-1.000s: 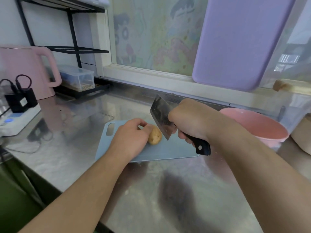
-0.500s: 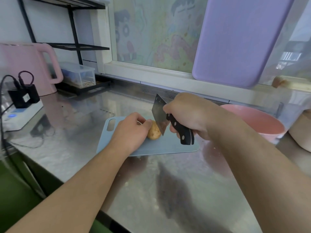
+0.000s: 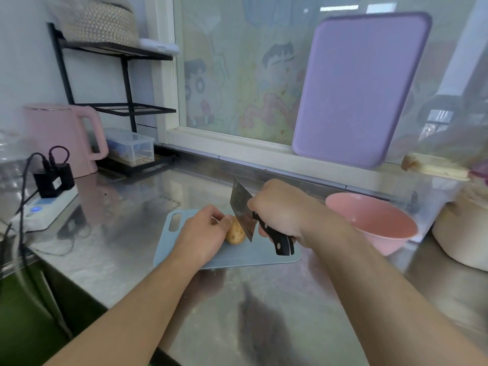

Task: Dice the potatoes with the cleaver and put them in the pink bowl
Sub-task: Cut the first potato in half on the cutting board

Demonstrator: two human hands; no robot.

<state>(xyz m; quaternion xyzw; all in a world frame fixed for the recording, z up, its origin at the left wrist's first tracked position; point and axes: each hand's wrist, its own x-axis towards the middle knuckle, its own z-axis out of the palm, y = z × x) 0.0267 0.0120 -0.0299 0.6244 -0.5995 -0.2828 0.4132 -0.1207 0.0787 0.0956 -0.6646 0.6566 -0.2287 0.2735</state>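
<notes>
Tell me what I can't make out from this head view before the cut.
- Potato: its left part is hidden behind the left hand.
- Cleaver: whether its edge touches the potato is unclear.
- Cleaver handle: mostly wrapped by the right hand.
- Pink bowl: near side covered by the right forearm.

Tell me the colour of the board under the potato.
Pale blue cutting board, seen in the head view.

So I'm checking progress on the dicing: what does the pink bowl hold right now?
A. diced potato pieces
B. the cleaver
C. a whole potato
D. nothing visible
D: the pink bowl shows only its bare inside, while the one potato sits whole on the blue cutting board, steadied by the left hand under the cleaver in the right hand.
</notes>
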